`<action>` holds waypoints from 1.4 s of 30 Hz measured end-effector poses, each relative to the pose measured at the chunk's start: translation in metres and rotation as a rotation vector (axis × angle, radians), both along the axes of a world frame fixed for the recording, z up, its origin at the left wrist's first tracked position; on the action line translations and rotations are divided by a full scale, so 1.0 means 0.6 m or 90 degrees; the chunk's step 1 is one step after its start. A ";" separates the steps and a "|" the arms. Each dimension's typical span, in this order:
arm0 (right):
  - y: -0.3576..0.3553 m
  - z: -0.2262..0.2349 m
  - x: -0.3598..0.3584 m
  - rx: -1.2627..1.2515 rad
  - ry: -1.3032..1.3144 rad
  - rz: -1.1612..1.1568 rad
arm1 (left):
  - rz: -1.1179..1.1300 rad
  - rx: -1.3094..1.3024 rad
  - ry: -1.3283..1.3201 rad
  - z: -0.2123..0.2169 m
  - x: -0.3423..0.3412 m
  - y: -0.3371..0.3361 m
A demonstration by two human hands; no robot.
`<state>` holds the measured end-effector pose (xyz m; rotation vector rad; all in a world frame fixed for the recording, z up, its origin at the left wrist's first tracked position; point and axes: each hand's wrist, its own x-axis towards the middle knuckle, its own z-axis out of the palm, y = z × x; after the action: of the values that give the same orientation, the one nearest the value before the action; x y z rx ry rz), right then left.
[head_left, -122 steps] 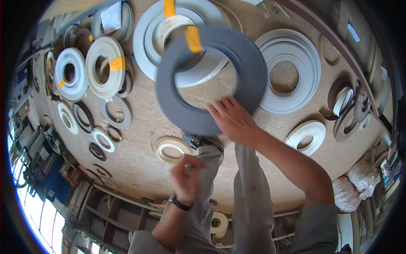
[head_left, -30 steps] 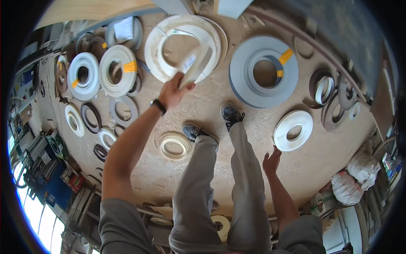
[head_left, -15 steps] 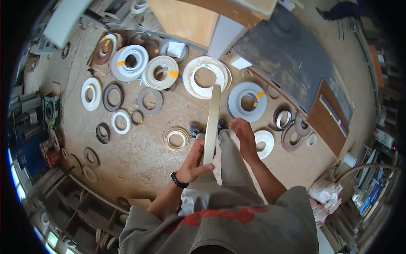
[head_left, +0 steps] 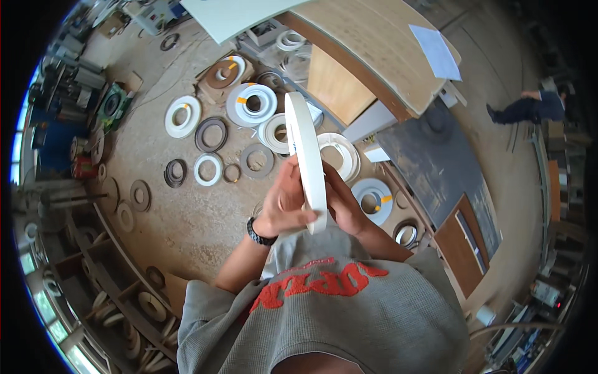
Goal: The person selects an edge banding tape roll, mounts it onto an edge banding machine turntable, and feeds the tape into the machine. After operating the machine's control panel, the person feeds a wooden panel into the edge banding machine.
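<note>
A white roll of edge banding (head_left: 309,156) stands upright, edge-on, in front of my body. My left hand (head_left: 280,204) grips its left side, the thumb laid across the near lower rim. On the opposite face my right hand (head_left: 344,207) holds the roll, its fingertips partly hidden behind the band. Beyond the roll lie more coils on the floor: a light grey roll with orange tape (head_left: 251,104), a cream roll (head_left: 271,132) partly covered by the held one, a white coil (head_left: 339,156) and a blue-grey roll (head_left: 372,201).
Dark coils (head_left: 211,134) and white coils (head_left: 183,116) lie on the dusty floor to the left. A compartmented rack (head_left: 103,255) with rolls stands at lower left. A wooden-topped table (head_left: 374,43) and a dark panel (head_left: 436,162) are at right. Another person (head_left: 529,107) is far right.
The roll has come up closer to me. My right hand, earlier apart from it with fingers spread, now holds its right side. The view has shifted, showing the table and another person.
</note>
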<state>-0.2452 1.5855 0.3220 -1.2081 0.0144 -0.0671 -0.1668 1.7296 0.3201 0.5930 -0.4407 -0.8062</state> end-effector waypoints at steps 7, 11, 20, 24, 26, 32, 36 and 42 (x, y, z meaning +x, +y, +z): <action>-0.017 0.037 0.078 0.002 0.007 0.148 | 0.090 -0.079 0.144 0.037 0.078 0.002; -0.023 0.034 0.137 -0.019 0.017 0.213 | 0.158 -0.086 0.154 0.036 0.124 0.010; 0.063 -0.059 0.298 -0.069 0.037 0.249 | 0.302 -0.090 0.277 -0.036 0.249 0.089; 0.135 -0.124 0.354 -0.036 0.111 0.222 | 0.325 -0.003 0.301 -0.099 0.300 0.150; 0.164 -0.142 0.375 -0.075 0.144 0.236 | 0.327 0.063 0.330 -0.124 0.319 0.179; 0.221 -0.208 0.429 -0.102 0.211 0.200 | 0.365 0.164 0.366 -0.192 0.368 0.209; 0.234 -0.247 0.453 -0.135 0.283 0.184 | 0.391 0.217 0.359 -0.236 0.381 0.210; 0.233 -0.333 0.439 -0.200 0.367 0.158 | 0.392 0.282 0.351 -0.327 0.361 0.204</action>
<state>0.0181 1.7251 0.1220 -1.4984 0.3686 0.5147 0.0496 1.8519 0.1239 0.8242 0.4296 -0.4357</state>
